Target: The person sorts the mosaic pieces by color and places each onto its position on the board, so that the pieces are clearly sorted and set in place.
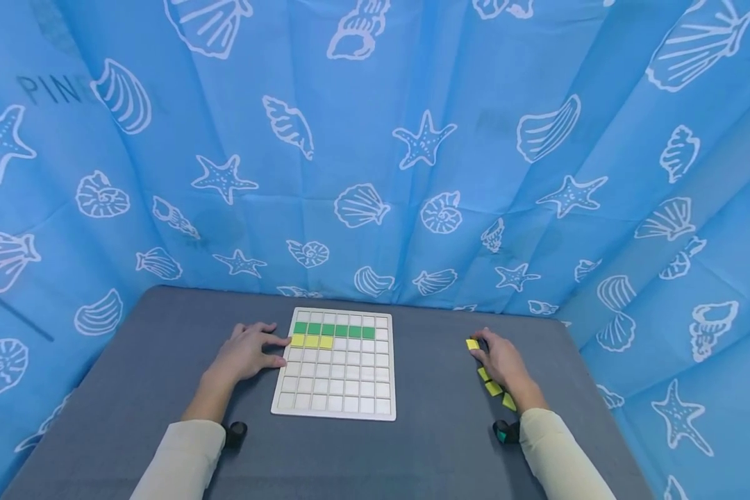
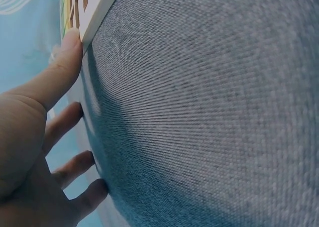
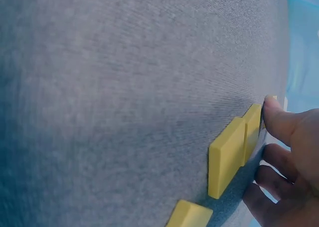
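Note:
A white gridded board (image 1: 332, 414) lies flat on the table. Several green tiles (image 1: 340, 330) fill most of its second row from the far side, and three yellow tiles (image 1: 312, 341) sit at the left of the row below. My left hand (image 1: 245, 353) rests at the board's left edge, its thumb touching the rim and its other fingers spread. Off to the right, my right hand (image 1: 501, 360) pinches a yellow tile (image 1: 471, 344) between thumb and finger. Behind that hand, toward me, lie three loose yellow tiles (image 3: 228, 155); the pinched one is mostly hidden in the right wrist view.
Grey fabric covers the table (image 1: 431, 444). A blue curtain (image 1: 375, 153) with white shells and starfish hangs along the table's far edge and both sides. Each wrist wears a dark strap, the left strap (image 1: 235, 435) and the right strap (image 1: 505, 432).

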Motion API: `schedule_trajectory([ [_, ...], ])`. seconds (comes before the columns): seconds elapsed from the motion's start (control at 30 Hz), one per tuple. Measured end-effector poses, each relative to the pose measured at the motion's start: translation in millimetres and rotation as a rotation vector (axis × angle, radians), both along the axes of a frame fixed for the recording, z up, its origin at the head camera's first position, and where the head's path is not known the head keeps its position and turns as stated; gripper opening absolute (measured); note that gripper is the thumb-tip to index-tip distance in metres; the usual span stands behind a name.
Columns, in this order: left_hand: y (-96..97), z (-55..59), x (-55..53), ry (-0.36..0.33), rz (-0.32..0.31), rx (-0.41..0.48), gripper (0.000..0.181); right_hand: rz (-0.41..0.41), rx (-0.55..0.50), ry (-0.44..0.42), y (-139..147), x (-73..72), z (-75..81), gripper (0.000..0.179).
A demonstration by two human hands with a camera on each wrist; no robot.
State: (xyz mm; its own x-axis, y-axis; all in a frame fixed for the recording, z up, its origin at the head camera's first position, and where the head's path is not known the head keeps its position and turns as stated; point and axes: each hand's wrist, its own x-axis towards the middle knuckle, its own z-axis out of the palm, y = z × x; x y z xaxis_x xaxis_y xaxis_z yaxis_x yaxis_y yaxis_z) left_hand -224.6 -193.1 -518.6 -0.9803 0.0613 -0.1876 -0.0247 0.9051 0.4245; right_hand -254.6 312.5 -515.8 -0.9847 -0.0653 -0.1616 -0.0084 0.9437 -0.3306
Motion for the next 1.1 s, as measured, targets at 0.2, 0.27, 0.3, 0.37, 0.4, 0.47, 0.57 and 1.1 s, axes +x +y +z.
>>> schedule_trajectory([
  [0.2, -0.7, 2.5, 0.7, -0.008, 0.004, -0.002, 0.053, -0.032, -0.018, 0.015, -1.8, -0.2, -0.5, 0.027],
  [0.27, -1.5, 3.1, 0.3, -0.011, 0.005, -0.002, 0.053, -0.034, -0.019, 0.019, -3.3, -0.2, 0.3, 0.025],
  [0.3, -1.7, 3.5, 0.1, -0.013, 0.005, -0.002, 0.053, -0.037, -0.015, 0.021, -4.3, -0.3, 0.8, 0.025],
  [0.37, -2.1, 4.5, -0.2, -0.013, 0.0, -0.002, 0.053, -0.037, -0.007, 0.027, -6.5, 0.0, 1.9, 0.025],
  [0.4, -2.2, 5.1, -0.5, -0.013, -0.005, -0.004, 0.053, -0.04, -0.005, 0.03, -7.4, 0.8, 2.4, 0.025],
  [0.47, -1.8, 6.2, -0.7, -0.013, -0.017, -0.001, 0.053, -0.047, -0.004, 0.037, -8.6, 2.6, 3.3, 0.024],
  [0.57, -0.4, 7.1, -0.4, -0.009, -0.031, 0.008, 0.052, -0.05, -0.021, 0.052, -8.4, 6.2, 4.5, 0.024],
  [1.1, -0.6, 3.1, 1.6, -0.006, -0.005, 0.016, 0.051, -0.013, -0.128, 0.189, -41.7, 4.0, 19.5, 0.017],
])
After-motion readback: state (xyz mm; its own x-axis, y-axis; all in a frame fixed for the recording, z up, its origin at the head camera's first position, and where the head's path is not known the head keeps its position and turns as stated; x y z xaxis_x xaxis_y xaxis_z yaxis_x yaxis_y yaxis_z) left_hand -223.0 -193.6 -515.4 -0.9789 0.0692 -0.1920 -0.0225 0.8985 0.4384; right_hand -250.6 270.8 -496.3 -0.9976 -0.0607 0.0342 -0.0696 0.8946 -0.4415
